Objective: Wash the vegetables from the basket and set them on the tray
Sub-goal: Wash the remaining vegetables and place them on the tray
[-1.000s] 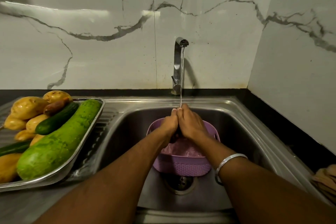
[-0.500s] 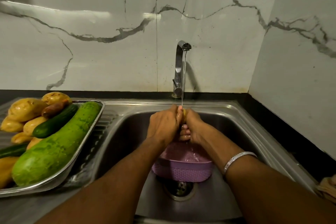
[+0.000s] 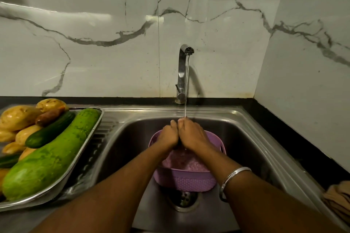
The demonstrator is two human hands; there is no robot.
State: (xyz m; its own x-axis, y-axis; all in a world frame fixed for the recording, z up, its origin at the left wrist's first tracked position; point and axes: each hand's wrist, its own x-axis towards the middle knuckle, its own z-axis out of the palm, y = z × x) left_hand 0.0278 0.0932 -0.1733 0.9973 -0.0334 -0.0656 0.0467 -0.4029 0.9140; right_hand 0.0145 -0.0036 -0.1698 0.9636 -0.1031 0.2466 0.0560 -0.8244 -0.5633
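Basket: a purple plastic basket (image 3: 186,179) with a woven-pattern wall stands in the sink basin, just in front of the tap and partly over the drain; its inside looks wet and pinkish, and any vegetables in it cannot be made out.
Left hand: the left hand (image 3: 167,136) is above the basket's far rim, back of the hand up, pressed against the other hand; its fingers curl downward, and whether they hold anything cannot be told.
Right hand: the right hand (image 3: 192,134) is beside it, directly below the tap, fingers together and bent downward; what they close on is hidden. A silver bangle (image 3: 232,178) sits on that wrist.
Water: a thin stream (image 3: 186,89) falls from the tap onto the meeting knuckles.
Tap: a chrome tap (image 3: 182,73) rises at the back of the sink.
Sink: the steel sink (image 3: 251,138) surrounds the basket; the drain (image 3: 183,199) shows at the basket's near side.
Tray: a steel tray (image 3: 85,149) rests on the drainboard left of the basket.
On the tray: a large pale-green gourd (image 3: 51,157) lies along the side nearest the sink, a dark cucumber (image 3: 50,129) leans on it, and yellowish potatoes (image 3: 18,117) pile beyond.
Cloth: a tan cloth (image 3: 338,200) lies on the table right of the sink.
Wall: white marble-veined tiles (image 3: 94,43) stand behind the tap.
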